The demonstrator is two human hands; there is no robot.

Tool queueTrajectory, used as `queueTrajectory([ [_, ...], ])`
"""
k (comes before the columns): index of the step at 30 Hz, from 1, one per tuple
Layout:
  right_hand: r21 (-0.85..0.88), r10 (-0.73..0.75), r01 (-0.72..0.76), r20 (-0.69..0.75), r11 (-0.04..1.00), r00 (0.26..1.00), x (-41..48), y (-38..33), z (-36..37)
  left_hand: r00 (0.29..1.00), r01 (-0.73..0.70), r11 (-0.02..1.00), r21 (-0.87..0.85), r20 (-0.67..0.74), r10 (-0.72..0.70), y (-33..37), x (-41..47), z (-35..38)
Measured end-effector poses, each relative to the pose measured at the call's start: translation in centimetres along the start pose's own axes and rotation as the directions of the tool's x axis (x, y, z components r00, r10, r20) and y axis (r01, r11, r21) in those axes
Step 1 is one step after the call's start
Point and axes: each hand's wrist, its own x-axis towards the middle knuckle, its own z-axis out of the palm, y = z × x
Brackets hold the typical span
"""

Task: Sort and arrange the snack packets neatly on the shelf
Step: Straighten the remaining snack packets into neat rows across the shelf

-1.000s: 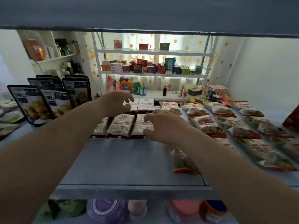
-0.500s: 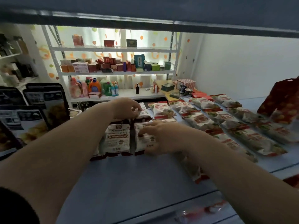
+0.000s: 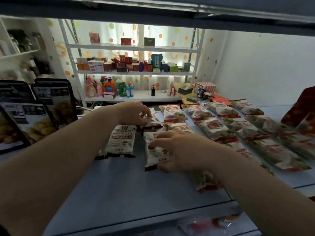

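Observation:
White snack packets with dark red ends lie flat on the grey shelf [image 3: 119, 193]. My left hand [image 3: 134, 113] reaches to the back row and pinches a white packet [image 3: 152, 119] there. My right hand [image 3: 177, 150] lies over the front white packet [image 3: 154, 156], thumb under its near edge and fingers on top. Another white packet [image 3: 121, 142] lies free just left of it. Rows of white-and-red packets with green print [image 3: 216, 132] fill the shelf to the right; one [image 3: 204, 183] lies partly under my right forearm.
Tall black pouches [image 3: 52, 101] stand at the left of the shelf. A red bag [image 3: 300, 114] stands at the far right. The upper shelf board [image 3: 153, 11] hangs low overhead. A white rack with boxes and bottles [image 3: 133, 70] stands behind.
Both hands have settled onto packets: the left reached the back-row packet, the right spread over the front one. The camera has moved closer and a little to the right.

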Motion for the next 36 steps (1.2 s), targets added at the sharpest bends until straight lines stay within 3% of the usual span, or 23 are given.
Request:
queueTrajectory([
  [4, 0.077, -0.006, 0.006, -0.001, 0.997, 1.000, -0.1, 0.8, -0.4, 1.000, 0.030, 1.000, -0.005, 0.003, -0.030, 0.7, -1.0, -0.3],
  [6, 0.169, 0.041, -0.020, -0.120, 0.985, 0.992, -0.1, 2.3, -1.2, 0.998, 0.034, 0.999, 0.008, -0.046, -0.034, 1.4, -1.9, -0.8],
  [8, 0.108, 0.112, -0.093, -0.188, 0.990, 0.976, 0.1, 4.4, -1.9, 0.989, 0.012, 1.000, -0.014, -0.144, -0.014, 2.8, -3.1, -1.2],
  [11, -0.020, 0.190, -0.191, -0.044, 0.981, 0.981, 0.6, 6.5, -2.0, 0.967, -0.100, 0.994, -0.044, -0.239, 0.086, 6.1, -4.8, -1.3],
  [14, 0.013, 0.184, -0.185, 0.076, 0.983, 0.980, 1.0, 7.2, -1.3, 0.979, -0.159, 0.987, -0.025, -0.133, 0.154, 9.0, -6.2, -0.6],
  [26, -0.024, 0.207, -0.206, 0.037, 0.978, 0.978, 0.9, 8.7, -0.6, 0.992, -0.108, 0.994, 0.033, -0.067, 0.110, 10.2, -7.0, 1.2],
  [33, 0.102, 0.148, -0.122, -0.305, 0.987, 0.941, -5.2, 5.3, 0.9, 0.982, 0.018, 1.000, 0.008, -0.191, -0.016, 12.9, -10.8, 2.2],
  [36, 0.165, 0.199, -0.154, -0.300, 0.974, 0.933, -8.0, 3.4, 3.1, 0.972, 0.067, 0.998, -0.002, -0.228, -0.066, 14.4, -12.1, 3.5],
])
